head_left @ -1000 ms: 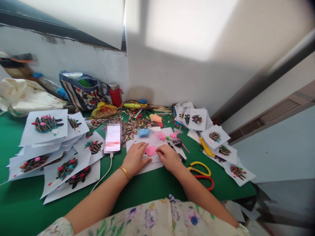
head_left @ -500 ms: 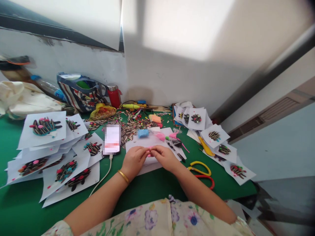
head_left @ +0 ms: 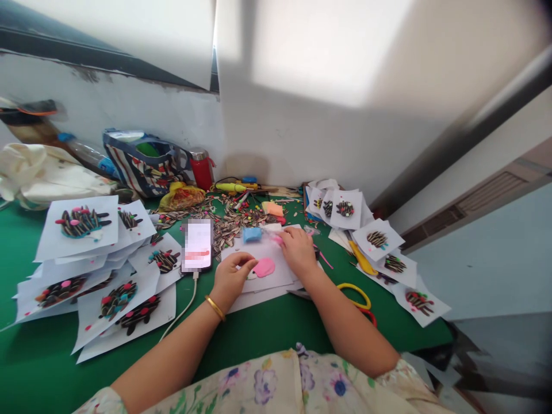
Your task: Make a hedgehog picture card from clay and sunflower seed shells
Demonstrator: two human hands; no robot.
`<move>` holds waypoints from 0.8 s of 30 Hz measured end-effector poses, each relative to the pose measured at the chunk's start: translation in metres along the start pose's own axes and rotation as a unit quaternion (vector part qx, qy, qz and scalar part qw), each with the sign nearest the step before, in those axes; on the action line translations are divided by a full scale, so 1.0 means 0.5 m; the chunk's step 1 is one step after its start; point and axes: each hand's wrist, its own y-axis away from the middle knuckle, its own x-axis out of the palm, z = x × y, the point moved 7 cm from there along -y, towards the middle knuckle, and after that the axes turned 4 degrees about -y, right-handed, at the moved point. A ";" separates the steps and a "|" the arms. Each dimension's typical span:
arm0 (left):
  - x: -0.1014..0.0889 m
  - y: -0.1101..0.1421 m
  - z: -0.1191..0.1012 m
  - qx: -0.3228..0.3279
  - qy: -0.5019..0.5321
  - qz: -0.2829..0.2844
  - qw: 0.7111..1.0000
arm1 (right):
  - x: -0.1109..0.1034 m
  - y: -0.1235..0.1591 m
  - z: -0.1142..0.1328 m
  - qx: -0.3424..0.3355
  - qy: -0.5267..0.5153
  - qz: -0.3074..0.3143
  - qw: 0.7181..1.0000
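1. Pink clay (head_left: pixel 264 267) lies flat on the white paper (head_left: pixel 280 280), on the green table (head_left: pixel 254 330), between the two hands. A small pale bit (head_left: pixel 251 275) with a dark spot adjoins its left edge.
2. At far left, the white bag (head_left: pixel 47 172) rests near the wall, with the bottle (head_left: pixel 88 154) just right of it.
3. In front of these, loose stacks of left cards (head_left: pixel 41 244) overlap, the visible faces bearing dark striped shapes with coloured dots.
4. Next come the striped bag (head_left: pixel 142 167), the yellow bag (head_left: pixel 181 196) and, behind that, the red flask (head_left: pixel 201 171).
5. The phone (head_left: pixel 197 244) lies nearer the person, its cable (head_left: pixel 181 305) attached.
6. The left hand (head_left: pixel 230 279) is just beside the clay's left edge, thumb and forefinger tips close together; I cannot tell whether they grip anything.
7. Beyond the paper, seeds (head_left: pixel 228 227) lie scattered. The blue packet (head_left: pixel 252 234) sits at the paper's far edge.
8. The right hand (head_left: pixel 298 250) reaches to a pink lump (head_left: pixel 278 238), fingers bent over it; whether they clamp it I cannot tell.
9. Scissors (head_left: pixel 356 286) lie partly under the right forearm.
10. At far right, right cards (head_left: pixel 378 238) fan out around a yellow tool (head_left: pixel 361 257).
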 end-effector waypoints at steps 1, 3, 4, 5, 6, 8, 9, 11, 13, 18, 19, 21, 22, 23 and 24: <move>-0.002 0.001 -0.003 0.008 0.008 -0.007 1.000 | -0.006 0.003 0.010 -0.014 -0.018 0.000 1.000; -0.006 0.003 -0.008 0.020 0.037 -0.027 0.999 | -0.014 0.014 0.037 -0.047 -0.060 0.015 0.997; -0.008 0.004 -0.009 0.020 0.055 -0.037 0.998 | -0.017 0.022 0.051 -0.061 -0.079 0.027 0.995; -0.010 0.005 -0.010 0.019 0.066 -0.042 0.997 | -0.018 0.030 0.065 -0.072 -0.095 0.038 0.992; -0.011 0.005 -0.012 0.019 0.069 -0.045 0.996 | -0.020 0.038 0.078 -0.081 -0.107 0.045 0.990; -0.015 0.005 -0.020 0.034 0.046 -0.047 0.997 | -0.025 0.054 0.099 -0.088 -0.127 0.047 0.987; -0.017 0.005 -0.025 0.046 0.025 -0.047 0.997 | -0.028 0.060 0.105 -0.088 -0.137 0.043 0.986; -0.021 0.003 -0.033 0.068 -0.012 -0.047 0.997 | -0.031 0.068 0.110 -0.084 -0.151 0.032 0.984; -0.020 0.002 -0.036 0.079 -0.042 -0.038 0.995 | -0.032 0.071 0.109 -0.078 -0.159 0.026 0.984; 0.010 0.012 -0.053 0.127 -0.119 0.050 0.983 | -0.030 0.070 0.103 -0.054 -0.156 0.033 0.986; 0.017 0.015 -0.057 0.140 -0.136 0.068 0.978 | -0.030 0.070 0.104 -0.052 -0.157 0.037 0.986; 0.025 0.019 -0.060 0.154 -0.165 0.087 0.970 | -0.030 0.071 0.109 -0.052 -0.166 0.045 0.984; 0.026 0.020 -0.058 0.155 -0.172 0.089 0.969 | -0.030 0.072 0.111 -0.054 -0.175 0.047 0.982; 0.025 0.019 -0.055 0.151 -0.174 0.083 0.970 | -0.031 0.072 0.113 -0.055 -0.185 0.048 0.980; 0.021 0.017 -0.051 0.143 -0.169 0.072 0.972 | -0.032 0.071 0.114 -0.056 -0.195 0.049 0.978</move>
